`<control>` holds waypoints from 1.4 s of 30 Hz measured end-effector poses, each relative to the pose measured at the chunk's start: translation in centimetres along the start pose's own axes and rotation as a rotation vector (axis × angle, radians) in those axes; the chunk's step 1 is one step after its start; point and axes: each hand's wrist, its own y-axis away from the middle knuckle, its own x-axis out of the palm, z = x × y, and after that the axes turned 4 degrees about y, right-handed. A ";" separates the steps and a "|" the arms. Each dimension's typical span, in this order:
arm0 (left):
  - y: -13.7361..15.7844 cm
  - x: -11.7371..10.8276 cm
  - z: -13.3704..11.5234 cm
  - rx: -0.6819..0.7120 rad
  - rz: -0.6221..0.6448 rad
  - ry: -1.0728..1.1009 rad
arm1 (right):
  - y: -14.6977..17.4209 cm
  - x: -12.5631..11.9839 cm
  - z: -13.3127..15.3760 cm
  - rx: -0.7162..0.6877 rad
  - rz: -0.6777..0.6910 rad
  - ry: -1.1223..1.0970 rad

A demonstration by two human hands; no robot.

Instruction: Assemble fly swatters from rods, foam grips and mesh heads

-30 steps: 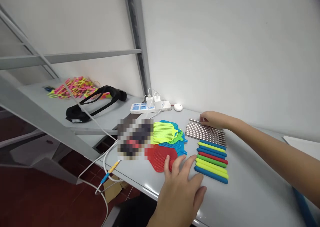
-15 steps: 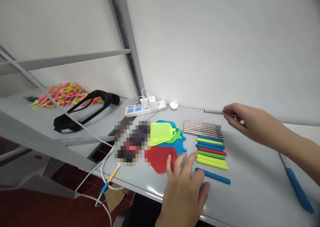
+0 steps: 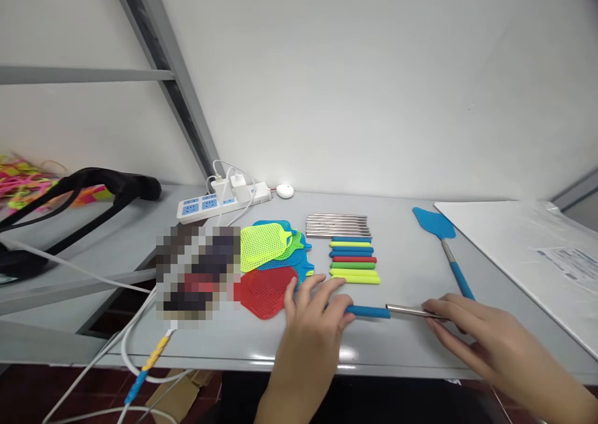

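My left hand [image 3: 312, 324] is closed, thumb and fingers pinching one end of a blue handle sleeve [image 3: 371, 312] near the table's front. In my right hand [image 3: 481, 337] a thin metal rod [image 3: 406, 310] is pinched, its tip at the sleeve's free end; whether it has entered cannot be made out. Behind the sleeve lies a row of colored handle sleeves [image 3: 352, 266], with a bundle of metal rods [image 3: 337, 225] beyond them. A red fly swatter head [image 3: 266, 292] lies beside my left fingers, next to overlapping yellow, green and blue swatter heads [image 3: 264, 244].
At the right lies a blue fly swatter [image 3: 434, 222] with rod and handle joined, beside a white plastic package [image 3: 518, 256]. A power strip [image 3: 200, 207] with chargers, white cables, a black headset-like frame [image 3: 103, 187] and a shelf post [image 3: 172, 88] occupy the left.
The view has swung right. My right hand has brought the metal rod forward and down to the blue sleeve's end. My left hand's spread fingers have closed on that sleeve.
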 end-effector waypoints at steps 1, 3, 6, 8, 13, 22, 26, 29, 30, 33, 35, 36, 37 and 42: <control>0.1 -0.3 0.0 0.022 -0.011 0.035 | 0.0 0.0 0.2 -0.001 0.014 -0.014; 0.3 -0.7 -0.1 0.067 -0.045 0.109 | 0.0 -0.1 0.6 -0.023 0.061 -0.048; 0.9 -1.0 -0.2 0.129 -0.116 0.205 | 0.0 -0.5 1.3 -0.039 -0.004 -0.084; 1.2 -0.9 -0.1 0.161 -0.167 0.242 | 0.2 -1.0 1.7 -0.042 -0.053 -0.110; 1.6 -0.7 0.5 0.198 -0.181 0.252 | 0.9 -2.0 2.1 -0.011 -0.143 -0.127; 1.5 -1.0 0.9 0.205 -0.108 0.234 | 0.7 -1.6 2.3 -0.031 -0.149 -0.103; 1.6 -1.0 0.7 0.219 -0.092 0.210 | 1.2 -1.5 1.9 -0.079 -0.187 -0.027; 1.6 -0.9 0.5 0.226 -0.073 0.203 | 1.5 -1.7 1.6 -0.105 -0.207 0.002; 1.6 -0.9 0.4 0.226 -0.072 0.201 | 1.5 -1.8 1.5 -0.110 -0.207 0.006; 1.6 -0.9 0.1 0.235 -0.075 0.185 | 1.6 -2.0 1.5 -0.128 -0.220 0.034; 1.7 -0.9 -0.2 0.239 -0.069 0.167 | 1.7 -2.0 1.4 -0.149 -0.248 0.066; 1.7 -0.9 -0.2 0.239 -0.064 0.158 | 1.7 -2.1 1.4 -0.158 -0.260 0.085; 1.7 -0.9 -0.3 0.237 -0.056 0.152 | 1.8 -2.1 1.3 -0.161 -0.267 0.104; 1.8 -0.9 -0.8 0.204 -0.007 0.143 | 2.2 -2.2 1.5 -0.168 -0.232 0.185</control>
